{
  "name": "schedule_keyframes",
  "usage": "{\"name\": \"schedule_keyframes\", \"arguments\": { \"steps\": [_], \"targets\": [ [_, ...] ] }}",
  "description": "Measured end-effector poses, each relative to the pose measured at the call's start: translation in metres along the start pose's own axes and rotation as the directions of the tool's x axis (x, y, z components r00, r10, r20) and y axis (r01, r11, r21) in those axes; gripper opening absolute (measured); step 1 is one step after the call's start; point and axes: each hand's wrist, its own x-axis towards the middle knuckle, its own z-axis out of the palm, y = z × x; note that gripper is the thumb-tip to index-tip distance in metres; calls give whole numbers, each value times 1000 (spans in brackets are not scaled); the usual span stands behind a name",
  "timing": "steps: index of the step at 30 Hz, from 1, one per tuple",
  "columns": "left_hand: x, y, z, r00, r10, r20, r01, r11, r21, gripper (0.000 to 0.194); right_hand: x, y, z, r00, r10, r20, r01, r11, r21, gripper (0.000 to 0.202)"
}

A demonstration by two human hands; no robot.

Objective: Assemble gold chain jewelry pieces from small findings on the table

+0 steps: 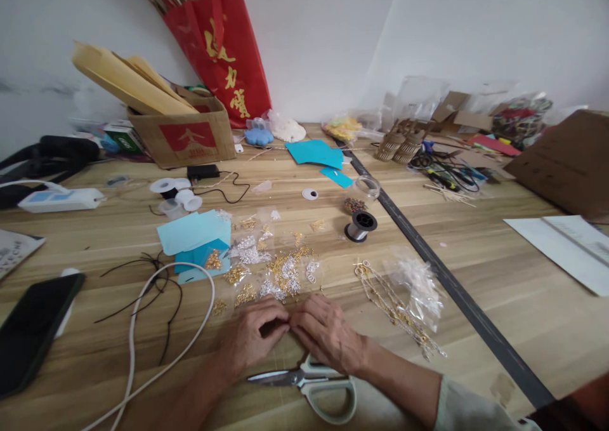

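My left hand [255,329] and my right hand [328,332] meet at the fingertips low in the middle of the head view. Thumb and fingers of each are pinched together; whatever they hold is too small or hidden to name. Just beyond them lie piles of gold and silver beads [288,271] and small bags of gold findings [245,294]. A pair of scissors [328,399] with pale handles rests under my right wrist, blades pointing left. To the right are gold chains [390,304] beside clear plastic bags [419,285].
A spool of wire [360,226] stands past the beads, near a jar [367,188]. At left are blue cards [195,231], a white cable [136,329], black cord [159,278] and a phone [38,329]. A cardboard box [185,132] and red bag [233,56] stand behind.
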Motion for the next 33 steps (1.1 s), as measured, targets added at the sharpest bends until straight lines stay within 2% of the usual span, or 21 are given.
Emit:
{"name": "schedule_keyframes", "arguments": {
  "steps": [8, 15, 22, 27, 33],
  "targets": [
    [-1, -1, 0, 1000, 4, 12, -4, 1000, 3, 14, 0, 0, -2, 1000, 5, 26, -5, 1000, 0, 10],
    [-1, 0, -1, 999, -26, 32, 26, 1000, 12, 15, 0, 0, -3, 1000, -3, 8, 3, 1000, 6, 11],
    [-1, -3, 0, 1000, 12, 21, -12, 1000, 12, 15, 1, 1, -4, 1000, -29, -10, 29, 1000, -1, 9],
    [0, 0, -2, 999, -9, 52, 8, 1000, 17, 14, 2, 0, -5, 999, -35, -11, 34, 999, -25, 9],
    [1, 1, -2, 999, -2, 39, 3, 1000, -4, 14, 2, -1, -4, 1000, -20, -14, 20, 999, -32, 10]
  ]
}}
